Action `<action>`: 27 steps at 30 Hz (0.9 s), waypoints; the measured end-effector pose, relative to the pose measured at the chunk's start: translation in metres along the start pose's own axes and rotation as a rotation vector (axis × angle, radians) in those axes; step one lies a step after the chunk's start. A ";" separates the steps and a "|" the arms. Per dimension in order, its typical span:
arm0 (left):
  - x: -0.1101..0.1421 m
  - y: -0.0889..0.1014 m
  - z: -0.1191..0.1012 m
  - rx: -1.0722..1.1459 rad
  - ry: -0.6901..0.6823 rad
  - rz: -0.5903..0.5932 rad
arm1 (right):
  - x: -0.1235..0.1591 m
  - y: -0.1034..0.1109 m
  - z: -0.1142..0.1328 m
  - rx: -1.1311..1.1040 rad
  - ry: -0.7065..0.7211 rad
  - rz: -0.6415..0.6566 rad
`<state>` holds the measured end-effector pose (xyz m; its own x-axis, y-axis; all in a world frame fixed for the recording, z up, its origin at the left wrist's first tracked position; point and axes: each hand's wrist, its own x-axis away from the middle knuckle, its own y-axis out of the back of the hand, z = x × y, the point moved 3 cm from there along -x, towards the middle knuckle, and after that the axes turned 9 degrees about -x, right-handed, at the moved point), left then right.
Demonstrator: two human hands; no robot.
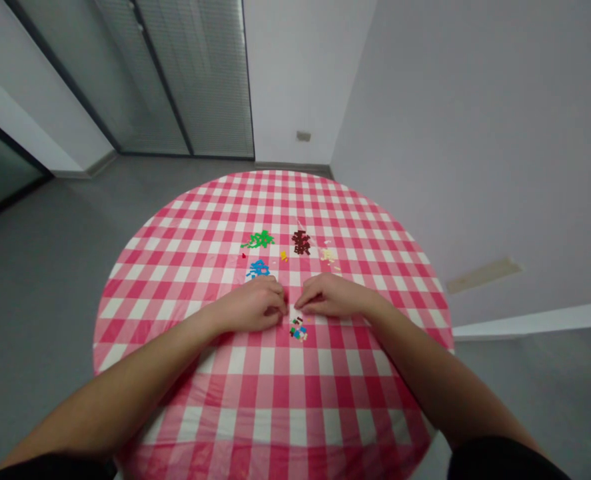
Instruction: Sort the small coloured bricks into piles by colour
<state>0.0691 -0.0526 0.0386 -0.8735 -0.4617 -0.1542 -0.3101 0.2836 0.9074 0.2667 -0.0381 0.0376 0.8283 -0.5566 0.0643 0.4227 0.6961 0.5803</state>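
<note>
In the head view, the bare left hand [248, 305] and right hand [332, 295] are hovering just behind a small mixed pile of tiny multicoloured plastic bricks [298, 329] on a round worktop covered in pink-and-white gingham cloth [175, 253], the fingers [275, 300] curling inward with tips nearly meeting, any pinch impossible to tell. Farther out, a green brick pile [258, 239], a blue brick pile [258, 269], a dark brown brick pile [301, 243] and a cream brick pile [328, 255] are lying well apart, apparently kept separate by colour.
</note>
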 end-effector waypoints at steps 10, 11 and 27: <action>0.002 0.000 0.012 0.033 0.062 0.027 | -0.005 -0.013 0.009 0.016 -0.023 0.069; 0.002 -0.001 0.012 0.034 0.064 0.028 | -0.005 -0.014 0.010 0.020 -0.031 0.055; -0.001 -0.009 0.002 0.035 0.012 0.005 | -0.001 0.023 -0.030 0.365 -0.312 -0.487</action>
<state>0.0716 -0.0531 0.0297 -0.8704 -0.4705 -0.1448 -0.3191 0.3153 0.8937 0.2868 -0.0084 0.0268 0.4070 -0.9104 -0.0742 0.5240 0.1662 0.8354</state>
